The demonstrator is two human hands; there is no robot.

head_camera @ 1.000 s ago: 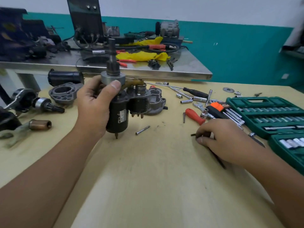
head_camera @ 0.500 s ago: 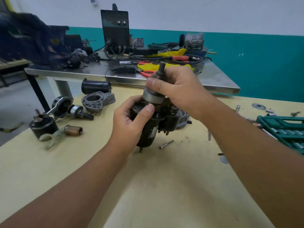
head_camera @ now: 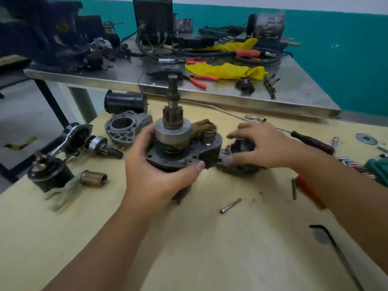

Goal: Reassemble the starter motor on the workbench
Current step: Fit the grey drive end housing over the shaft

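Dark grimy metal: the starter motor (head_camera: 184,152) stands upright near the middle of the pale workbench (head_camera: 189,248), shaft and pinion gear (head_camera: 173,117) pointing up, tan shift fork (head_camera: 202,128) seated beside the drive. Left hand (head_camera: 155,175) grips the body, thumb curled over the front edge of the plate, fingers wrapped round the far side. Right hand (head_camera: 266,145) is spread over the grey nose housing (head_camera: 239,162) lying just right of the motor, fingers loosely curved and touching it; can't tell if it's actually gripped yet.

Progress, judged: roughly midway. Armature, drive and fork look in; nose housing not yet on, and the loose pin (head_camera: 230,205) in front suggests fasteners still to go.

Room: bare bench toward the viewer, plenty of space there. Left side crowded with a second housing (head_camera: 126,128), a copper-coloured sleeve (head_camera: 94,178) and other motor parts. A bent hex key (head_camera: 336,246) and a red-handled tool (head_camera: 308,192) lie under the right forearm, so there's snag risk. Steel table (head_camera: 210,95) edge is close behind.
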